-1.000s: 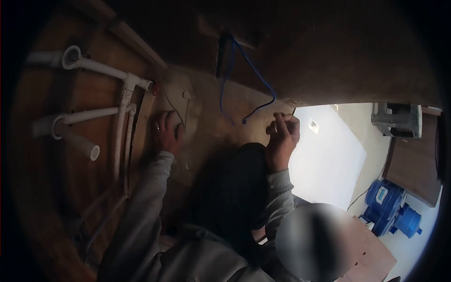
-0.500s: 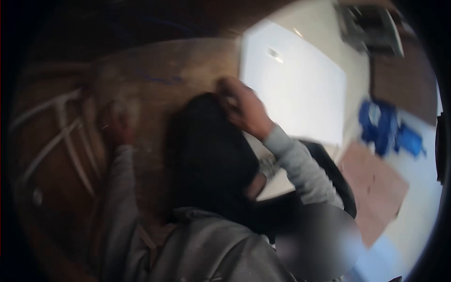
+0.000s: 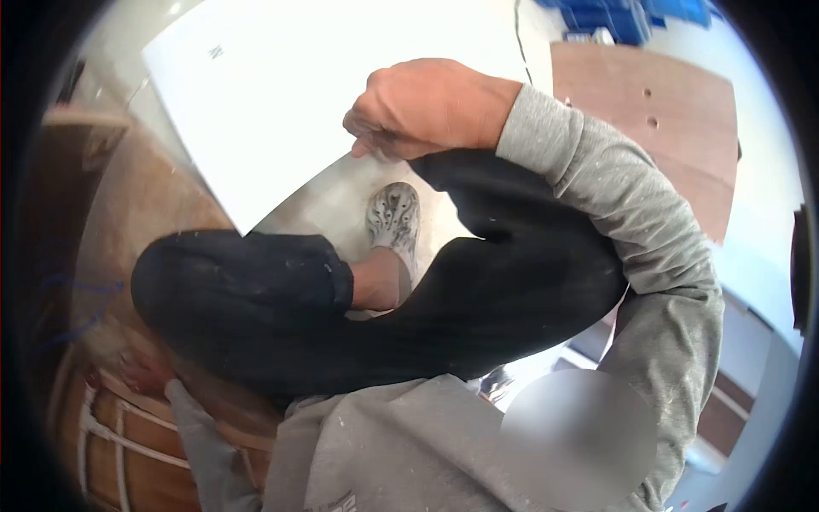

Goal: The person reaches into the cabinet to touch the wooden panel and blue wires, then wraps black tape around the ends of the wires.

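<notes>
My right hand [image 3: 431,109] is closed, its fingers curled at the near edge of a large white board [image 3: 264,111]. The board has a small dark mark near its far left corner, and its near corner points at my left knee. My left hand [image 3: 145,372] lies low at the left in shadow, by the worn brown wooden surface [image 3: 141,200]. Its fingers are too dim and blurred to make out.
My black-trousered legs [image 3: 247,299] are bent below the board, with a patterned clog [image 3: 394,213] on the pale floor. A brown panel with two holes [image 3: 648,128] lies at right, near blue items [image 3: 606,17]. White strips [image 3: 119,444] stand out at lower left.
The view has swung round, so the board now appears at upper left. My right hand has moved from beside my knee to the board's edge. My left hand still rests at the left.
</notes>
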Demonstrator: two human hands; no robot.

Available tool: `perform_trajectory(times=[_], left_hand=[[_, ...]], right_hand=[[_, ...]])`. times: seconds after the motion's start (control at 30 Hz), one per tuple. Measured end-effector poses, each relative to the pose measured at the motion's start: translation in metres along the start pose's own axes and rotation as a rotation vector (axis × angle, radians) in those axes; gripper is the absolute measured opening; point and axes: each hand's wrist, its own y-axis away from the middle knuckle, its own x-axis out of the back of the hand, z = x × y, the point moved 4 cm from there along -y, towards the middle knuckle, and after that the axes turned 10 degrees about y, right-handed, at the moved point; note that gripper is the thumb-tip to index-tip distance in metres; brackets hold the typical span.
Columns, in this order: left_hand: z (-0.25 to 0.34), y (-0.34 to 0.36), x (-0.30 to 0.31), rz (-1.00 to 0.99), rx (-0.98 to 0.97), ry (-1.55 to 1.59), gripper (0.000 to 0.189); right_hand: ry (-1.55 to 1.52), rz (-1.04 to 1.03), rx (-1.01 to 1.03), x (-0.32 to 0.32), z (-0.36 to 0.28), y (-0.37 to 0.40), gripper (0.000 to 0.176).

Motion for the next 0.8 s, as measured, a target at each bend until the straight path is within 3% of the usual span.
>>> perform_trajectory(times=[0.03, 0.1, 0.17, 0.27, 0.3, 0.37, 0.47, 0.57, 0.67, 0.8], left_hand=[[-0.006, -0.003, -0.003, -0.068, 0.075, 0.003, 0.061], [0.004, 0.000, 0.006, 0.143, -0.239, 0.065, 0.065], [-0.016, -0.012, -0.011, 0.026, -0.136, -0.094, 0.065], [0.000, -0.012, -0.014, 0.040, -0.044, -0.280, 0.062], [-0.002, -0.013, 0.002, -0.021, -0.055, -0.231, 0.060], [0.006, -0.016, 0.028, -0.123, -0.053, -0.119, 0.057], [0.042, -0.030, 0.043, -0.253, -0.042, 0.094, 0.053], [0.058, -0.052, 0.066, -0.181, -0.099, 0.079, 0.042], [0.102, -0.066, 0.094, 0.002, -0.149, 0.399, 0.028], [0.302, -0.011, 0.204, 0.162, -0.526, 0.582, 0.024]], right_hand=[[0.004, 0.020, -0.028, 0.005, 0.005, 0.013, 0.024], [0.010, 0.055, -0.086, 0.011, 0.007, 0.026, 0.031], [-0.178, 0.150, -0.028, 0.006, 0.008, 0.024, 0.033], [-0.065, 0.302, 0.132, 0.019, -0.020, 0.024, 0.031], [-0.079, 0.401, 0.207, 0.024, -0.032, 0.034, 0.033], [-0.066, 0.230, 0.235, 0.039, -0.049, 0.058, 0.033], [-0.060, 0.212, 0.277, 0.043, -0.050, 0.059, 0.036], [-0.028, 0.463, 0.370, 0.055, -0.050, 0.056, 0.038], [-0.033, 0.461, 0.331, 0.074, -0.055, 0.054, 0.037], [-0.037, 0.397, 0.320, 0.091, -0.067, 0.042, 0.042]])
